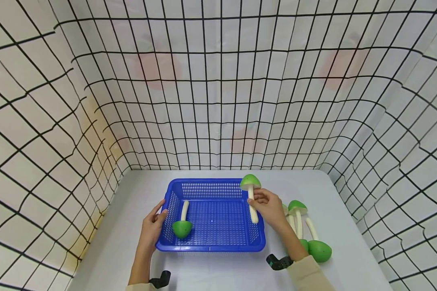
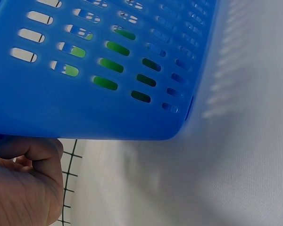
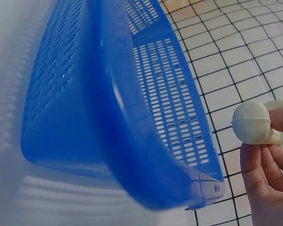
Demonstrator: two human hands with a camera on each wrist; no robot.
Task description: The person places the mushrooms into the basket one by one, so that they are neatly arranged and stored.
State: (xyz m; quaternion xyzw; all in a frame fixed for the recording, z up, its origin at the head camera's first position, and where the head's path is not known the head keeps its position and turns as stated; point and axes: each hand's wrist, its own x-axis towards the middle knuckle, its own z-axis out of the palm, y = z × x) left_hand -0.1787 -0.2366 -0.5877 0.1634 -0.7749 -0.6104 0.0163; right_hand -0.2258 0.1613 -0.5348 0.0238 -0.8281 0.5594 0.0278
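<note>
A blue plastic basket (image 1: pixel 218 248) with slotted walls stands in the middle of the table. My left hand (image 1: pixel 153 226) grips its left rim, with the curled fingers (image 2: pixel 37 150) right under the rim in the left wrist view. My right hand (image 1: pixel 269 205) pinches the pale stem of a toy mushroom (image 1: pixel 250 182), green cap up, over the basket's right side. Its rounded stem end (image 3: pixel 251 123) faces the right wrist camera. Inside the basket at left lies another green-capped mushroom (image 1: pixel 182 229), cap toward me.
Several more green-capped mushrooms (image 1: pixel 319 251) lie on the white table (image 1: pixel 222 270) right of the basket, partly hidden by my right forearm. Black grid netting (image 1: pixel 218 121) over pale walls encloses the table's back and sides.
</note>
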